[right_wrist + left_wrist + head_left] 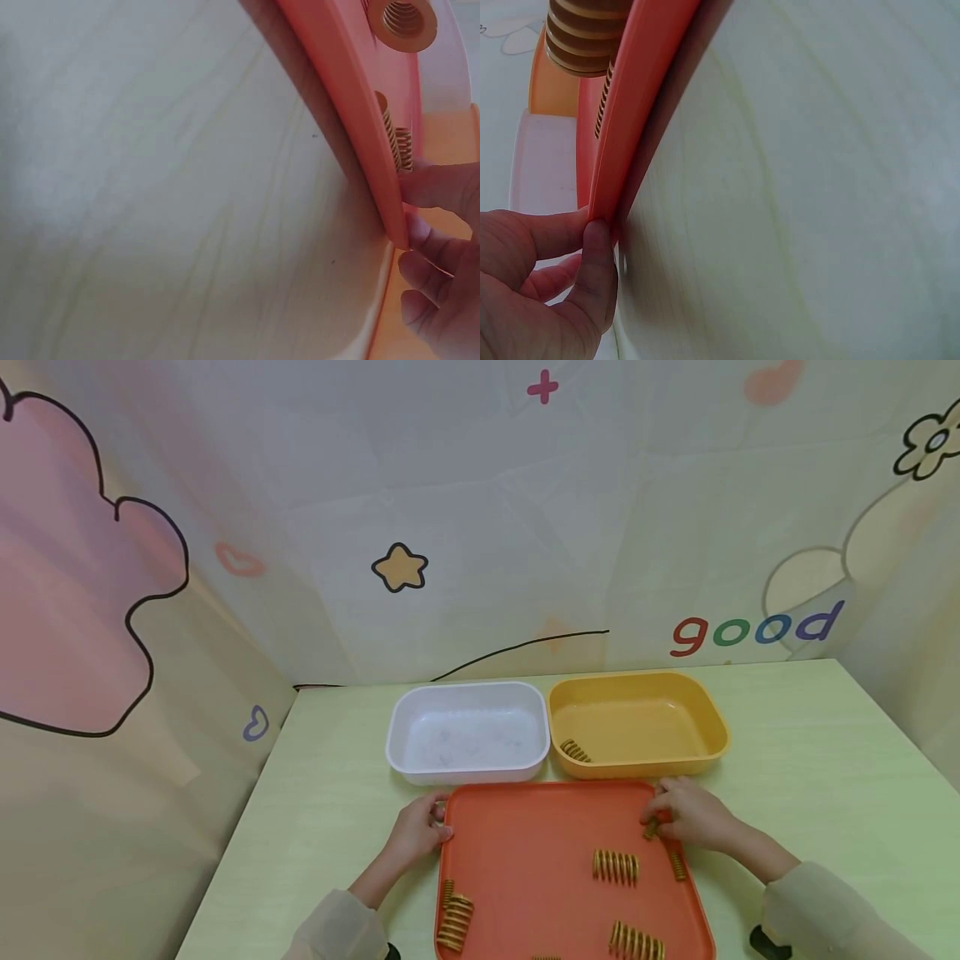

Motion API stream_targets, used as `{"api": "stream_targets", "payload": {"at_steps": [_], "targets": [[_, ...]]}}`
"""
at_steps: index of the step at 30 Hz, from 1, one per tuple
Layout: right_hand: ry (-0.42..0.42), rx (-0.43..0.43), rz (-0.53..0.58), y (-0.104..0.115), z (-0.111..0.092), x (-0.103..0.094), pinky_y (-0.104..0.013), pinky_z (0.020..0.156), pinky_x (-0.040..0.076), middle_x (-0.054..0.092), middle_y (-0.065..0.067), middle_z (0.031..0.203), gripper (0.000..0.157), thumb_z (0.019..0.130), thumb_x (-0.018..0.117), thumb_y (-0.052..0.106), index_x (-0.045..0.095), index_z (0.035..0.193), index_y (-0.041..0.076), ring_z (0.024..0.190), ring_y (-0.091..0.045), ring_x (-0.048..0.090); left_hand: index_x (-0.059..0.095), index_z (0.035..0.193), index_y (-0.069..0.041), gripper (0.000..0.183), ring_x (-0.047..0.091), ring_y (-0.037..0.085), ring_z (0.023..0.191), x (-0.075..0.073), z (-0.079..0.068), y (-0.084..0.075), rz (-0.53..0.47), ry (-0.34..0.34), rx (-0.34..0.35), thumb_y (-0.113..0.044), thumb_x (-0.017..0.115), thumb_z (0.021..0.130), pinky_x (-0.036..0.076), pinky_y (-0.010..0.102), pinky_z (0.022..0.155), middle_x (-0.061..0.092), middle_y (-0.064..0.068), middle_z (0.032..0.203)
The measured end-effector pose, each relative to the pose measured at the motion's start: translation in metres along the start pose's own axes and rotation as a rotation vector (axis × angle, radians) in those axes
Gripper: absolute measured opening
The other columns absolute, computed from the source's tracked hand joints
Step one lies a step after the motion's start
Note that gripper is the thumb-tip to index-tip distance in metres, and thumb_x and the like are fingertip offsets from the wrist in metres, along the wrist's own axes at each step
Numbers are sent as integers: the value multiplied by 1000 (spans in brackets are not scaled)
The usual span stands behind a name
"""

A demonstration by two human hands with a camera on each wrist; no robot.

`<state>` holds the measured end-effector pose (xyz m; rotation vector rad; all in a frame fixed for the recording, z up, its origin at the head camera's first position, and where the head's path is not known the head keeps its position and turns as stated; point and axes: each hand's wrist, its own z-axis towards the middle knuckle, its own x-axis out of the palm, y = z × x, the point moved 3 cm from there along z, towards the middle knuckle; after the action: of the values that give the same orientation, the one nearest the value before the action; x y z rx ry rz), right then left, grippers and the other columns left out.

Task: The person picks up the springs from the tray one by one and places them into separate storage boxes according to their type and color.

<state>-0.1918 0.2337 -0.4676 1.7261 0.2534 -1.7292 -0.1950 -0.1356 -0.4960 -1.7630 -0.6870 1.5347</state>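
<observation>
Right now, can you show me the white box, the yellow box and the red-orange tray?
White box (471, 745), head view: its inside floor.
Yellow box (645, 727), head view: its bare inside floor.
Red-orange tray (532, 864), head view: a bare part of its floor.

Table (817, 760), white bin (468, 739), yellow bin (641, 727), red tray (525, 843)

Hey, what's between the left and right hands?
In the head view, the red tray stretches between the left hand and right hand, with a small spring by the right hand.
</observation>
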Motion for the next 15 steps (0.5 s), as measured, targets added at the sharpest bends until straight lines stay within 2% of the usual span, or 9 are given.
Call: {"api": "stream_targets", "payload": {"at_steps": [5,15], "targets": [[12,14,-6,-1,1,1,-29,63,39,53,5,79,17,65,72,9,67,74,23,76,-16,46,54,111,2,44,42,10,57,0,0,1,5,-1,0,8,63,69,38,20,47,50,7,77],[-2,-17,-12,0,3,-1,-30,63,41,55,6,79,14,65,72,11,67,72,21,75,-17,49,54,111,3,44,43,11,58,0,1,1,-8,0,-4,8,62,69,38,21,47,50,7,77]]}}
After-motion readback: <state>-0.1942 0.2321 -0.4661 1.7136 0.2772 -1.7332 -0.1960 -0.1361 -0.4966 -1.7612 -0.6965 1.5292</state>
